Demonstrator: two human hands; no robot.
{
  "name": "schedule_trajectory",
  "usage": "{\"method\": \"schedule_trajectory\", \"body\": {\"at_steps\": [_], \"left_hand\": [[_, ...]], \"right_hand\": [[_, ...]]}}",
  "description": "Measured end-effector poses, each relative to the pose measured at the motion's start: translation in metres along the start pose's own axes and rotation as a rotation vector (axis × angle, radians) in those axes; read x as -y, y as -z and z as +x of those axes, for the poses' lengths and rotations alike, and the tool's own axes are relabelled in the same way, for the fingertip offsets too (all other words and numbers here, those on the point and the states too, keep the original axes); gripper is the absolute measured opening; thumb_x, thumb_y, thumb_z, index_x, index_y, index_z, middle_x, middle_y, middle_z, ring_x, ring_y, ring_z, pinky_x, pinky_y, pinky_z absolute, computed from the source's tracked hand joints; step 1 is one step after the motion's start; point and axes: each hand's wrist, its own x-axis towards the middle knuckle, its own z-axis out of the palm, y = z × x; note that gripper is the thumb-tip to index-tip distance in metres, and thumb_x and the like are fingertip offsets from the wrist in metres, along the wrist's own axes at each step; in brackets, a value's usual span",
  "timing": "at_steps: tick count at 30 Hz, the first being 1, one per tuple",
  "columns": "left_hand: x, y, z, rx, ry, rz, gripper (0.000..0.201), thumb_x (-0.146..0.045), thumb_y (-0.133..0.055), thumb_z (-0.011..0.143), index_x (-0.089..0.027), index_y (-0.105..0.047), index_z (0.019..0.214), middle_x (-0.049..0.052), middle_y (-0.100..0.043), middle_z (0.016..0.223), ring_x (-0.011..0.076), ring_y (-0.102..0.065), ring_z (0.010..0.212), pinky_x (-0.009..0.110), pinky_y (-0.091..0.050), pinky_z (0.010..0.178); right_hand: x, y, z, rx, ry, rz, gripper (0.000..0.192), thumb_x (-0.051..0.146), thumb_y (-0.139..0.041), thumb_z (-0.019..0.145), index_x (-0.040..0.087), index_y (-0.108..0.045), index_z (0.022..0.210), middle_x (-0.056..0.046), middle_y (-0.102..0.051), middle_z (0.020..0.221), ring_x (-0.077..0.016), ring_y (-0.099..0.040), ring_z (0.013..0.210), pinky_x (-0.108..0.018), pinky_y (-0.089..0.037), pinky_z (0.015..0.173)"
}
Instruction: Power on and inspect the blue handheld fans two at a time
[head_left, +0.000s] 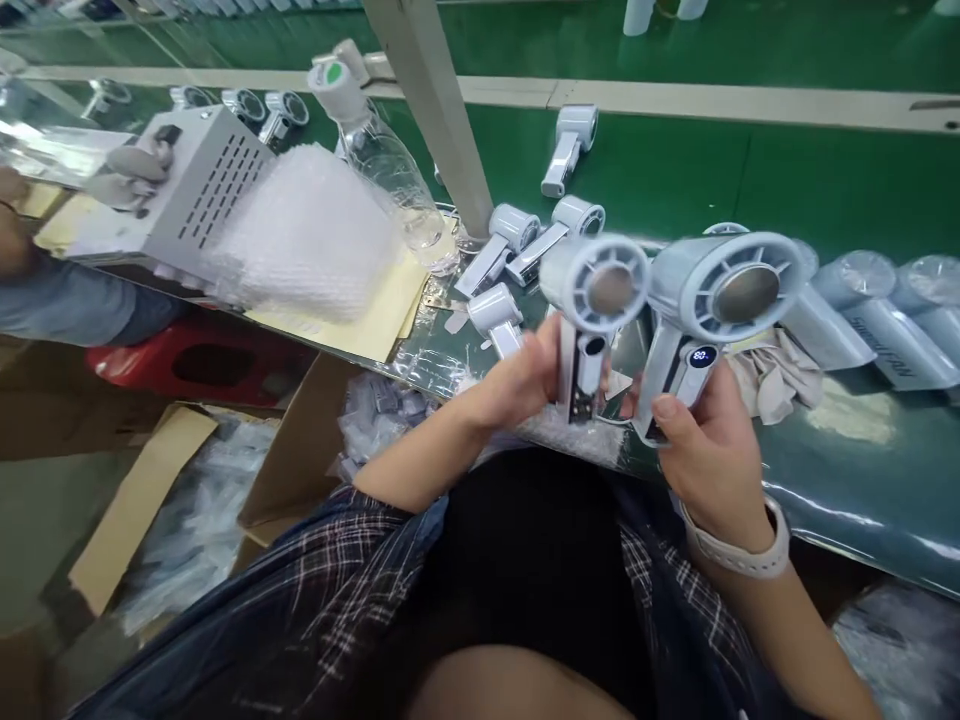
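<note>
My left hand (529,380) is closed around the handle of a light-blue handheld fan (596,290), its round slotted head facing up toward me and its display dark. In my right hand (709,450) is a second handheld fan (727,290), held upright close beside the first. A lit display on its handle reads about 80, and my thumb rests near it. Behind my left hand several similar fans (491,245) lie on the green bench. A crumpled pale cloth (780,375) sits just beyond my right hand.
Bagged fans (900,310) are lined up at the right. To the left stand a clear bottle (394,165), a stack of bubble bags (307,235) and a grey metal box (202,190). A post (435,100) rises from the bench. Below is an open carton (292,450); another person's sleeve (90,310) shows left.
</note>
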Motion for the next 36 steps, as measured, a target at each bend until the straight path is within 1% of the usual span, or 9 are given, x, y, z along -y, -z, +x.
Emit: {"method": "schedule_trajectory", "body": {"at_steps": [2, 4, 8, 13, 17, 23, 28, 33, 36], "left_hand": [[0.0, -0.009, -0.003, 0.095, 0.083, -0.036, 0.072, -0.061, -0.092, 0.074, -0.023, -0.052, 0.119, 0.002, -0.067, 0.091, 0.0176, -0.069, 0.079, 0.032, -0.06, 0.073], [-0.002, -0.016, -0.007, 0.146, 0.104, -0.036, 0.067, -0.048, -0.094, 0.075, -0.022, -0.049, 0.117, 0.0, -0.065, 0.088, 0.0154, -0.067, 0.076, 0.032, -0.059, 0.073], [-0.002, -0.016, -0.009, 0.193, 0.053, -0.061, 0.057, -0.046, -0.087, 0.084, -0.022, -0.046, 0.116, -0.001, -0.065, 0.088, 0.0139, -0.065, 0.071, 0.03, -0.056, 0.069], [0.0, -0.007, -0.01, 0.112, -0.022, -0.054, 0.055, -0.04, -0.087, 0.084, -0.023, -0.048, 0.119, 0.0, -0.061, 0.103, 0.0137, -0.068, 0.075, 0.03, -0.058, 0.066], [-0.001, -0.005, -0.013, 0.113, -0.024, -0.03, 0.052, -0.039, -0.086, 0.086, -0.022, -0.05, 0.119, 0.002, -0.063, 0.105, 0.0152, -0.071, 0.079, 0.032, -0.06, 0.071], [-0.002, -0.007, -0.016, 0.064, 0.003, -0.053, 0.056, -0.045, -0.088, 0.082, -0.022, -0.048, 0.115, 0.0, -0.062, 0.103, 0.0139, -0.068, 0.073, 0.031, -0.058, 0.066], [0.005, -0.006, -0.014, 0.097, 0.023, -0.022, 0.058, -0.046, -0.088, 0.081, -0.023, -0.047, 0.116, -0.001, -0.063, 0.097, 0.0155, -0.067, 0.074, 0.034, -0.059, 0.07], [0.011, -0.006, -0.007, -0.027, -0.001, -0.03, 0.057, -0.054, -0.083, 0.084, -0.022, -0.045, 0.111, -0.001, -0.061, 0.098, 0.0113, -0.063, 0.065, 0.029, -0.055, 0.058], [0.004, -0.008, -0.007, 0.026, -0.01, -0.024, 0.059, -0.055, -0.083, 0.084, -0.022, -0.043, 0.112, -0.001, -0.061, 0.095, 0.0129, -0.065, 0.067, 0.028, -0.056, 0.058]], "right_hand": [[-0.002, -0.001, -0.002, -0.003, -0.047, 0.09, 0.036, 0.049, -0.075, 0.099, 0.034, -0.063, 0.129, -0.005, -0.074, 0.113, -0.0244, -0.074, 0.089, -0.042, -0.067, 0.077], [-0.004, -0.001, -0.006, -0.015, -0.073, 0.129, 0.04, 0.044, -0.078, 0.097, 0.034, -0.061, 0.132, -0.005, -0.075, 0.12, -0.0261, -0.076, 0.101, -0.043, -0.068, 0.084], [-0.005, -0.001, -0.013, 0.01, -0.109, 0.124, 0.052, 0.036, -0.084, 0.094, 0.035, -0.057, 0.137, -0.006, -0.076, 0.125, -0.0285, -0.077, 0.114, -0.046, -0.067, 0.095], [-0.007, -0.004, -0.012, -0.068, -0.155, 0.088, 0.06, 0.042, -0.088, 0.09, 0.034, -0.052, 0.137, -0.006, -0.077, 0.12, -0.0274, -0.079, 0.107, -0.043, -0.069, 0.089], [-0.009, -0.009, -0.01, -0.024, -0.178, 0.085, 0.065, 0.048, -0.088, 0.089, 0.033, -0.05, 0.14, -0.008, -0.076, 0.121, -0.0287, -0.079, 0.106, -0.046, -0.069, 0.089], [-0.008, -0.009, -0.012, -0.044, -0.192, 0.058, 0.054, 0.05, -0.086, 0.089, 0.033, -0.057, 0.132, -0.009, -0.076, 0.117, -0.0273, -0.076, 0.089, -0.046, -0.067, 0.079], [-0.006, -0.009, -0.012, -0.08, -0.24, 0.11, 0.05, 0.047, -0.086, 0.086, 0.033, -0.061, 0.128, -0.007, -0.075, 0.113, -0.0285, -0.074, 0.088, -0.048, -0.064, 0.08], [-0.003, -0.011, -0.011, -0.101, -0.218, 0.195, 0.029, 0.046, -0.077, 0.092, 0.03, -0.065, 0.113, -0.002, -0.071, 0.093, -0.0204, -0.064, 0.068, -0.035, -0.053, 0.057], [-0.002, -0.009, -0.012, -0.066, -0.211, 0.191, 0.033, 0.045, -0.077, 0.092, 0.03, -0.064, 0.119, -0.003, -0.072, 0.094, -0.0214, -0.065, 0.069, -0.034, -0.053, 0.054]]}}
